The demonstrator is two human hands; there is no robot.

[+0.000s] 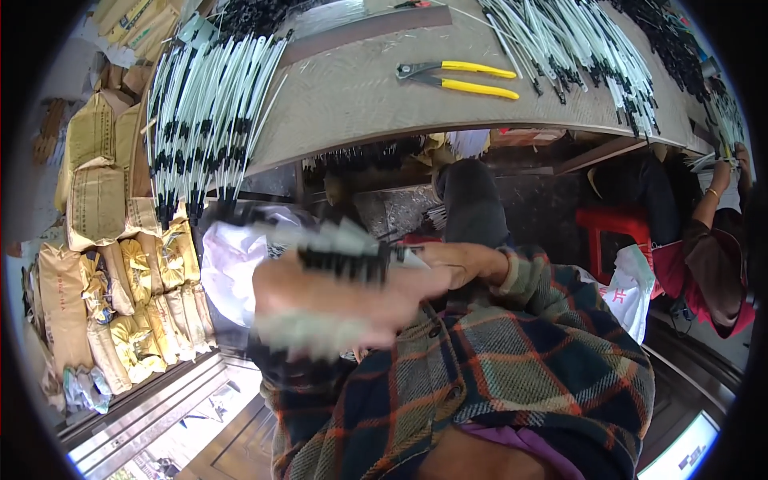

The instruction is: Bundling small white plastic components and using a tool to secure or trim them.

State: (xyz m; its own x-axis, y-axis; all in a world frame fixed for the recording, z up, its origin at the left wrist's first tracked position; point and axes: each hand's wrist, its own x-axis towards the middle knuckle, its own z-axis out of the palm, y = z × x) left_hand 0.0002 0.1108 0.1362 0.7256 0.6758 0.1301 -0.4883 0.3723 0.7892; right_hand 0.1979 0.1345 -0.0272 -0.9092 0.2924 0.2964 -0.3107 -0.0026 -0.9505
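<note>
The long grey-brown table (344, 104) is spanning the upper view. Paper-wrapped packages (96, 208) are standing in rows to the left, and a co-worker (708, 268) is sitting at the far right. A heap of pale strips (572, 48) with dark ends is lying loosely fanned on the table's right side. A sheaf of pale and black strips (212, 104) is lying more evenly at the left end, its black ends pointing toward the wearer.

A smaller bundle of black and pale strips (344, 260) is being held off the table, in front of the wearer's body. The left hand (296, 296) is overlapping it and showing heavily blurred; the right hand (456, 264) is meeting its right end. Whether either hand's fingers are pinching or spread cannot be told.

In judgement, handling of this bundle is still being carried out; both table lots are remaining out of hand. Which lot is finished cannot be established. The yellow-handled cutters (480, 69) are lying unused on the table.
</note>
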